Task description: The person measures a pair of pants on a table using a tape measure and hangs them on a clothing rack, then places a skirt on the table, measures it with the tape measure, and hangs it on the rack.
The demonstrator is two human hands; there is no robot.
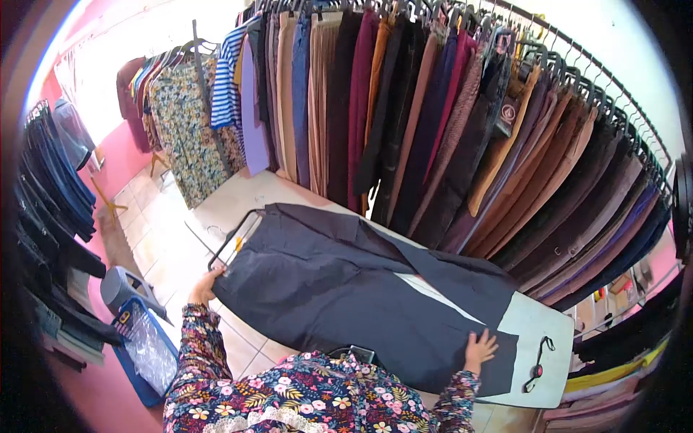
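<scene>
Dark grey trousers lie spread across a white table, the waist at the left and the leg ends at the right. A black hanger is at the waistband. My left hand is closed at the near end of the hanger, beside the waist corner. On the lower part of the near trouser leg lies my right hand, flat with its fingers spread. To the right of the leg ends, a small black and red item with a cord rests on the table.
Behind the table runs a long rail of hanging trousers. A floral garment hangs at the back left. Dark jeans hang at the far left, above a blue basket holding clear plastic and near a grey stool.
</scene>
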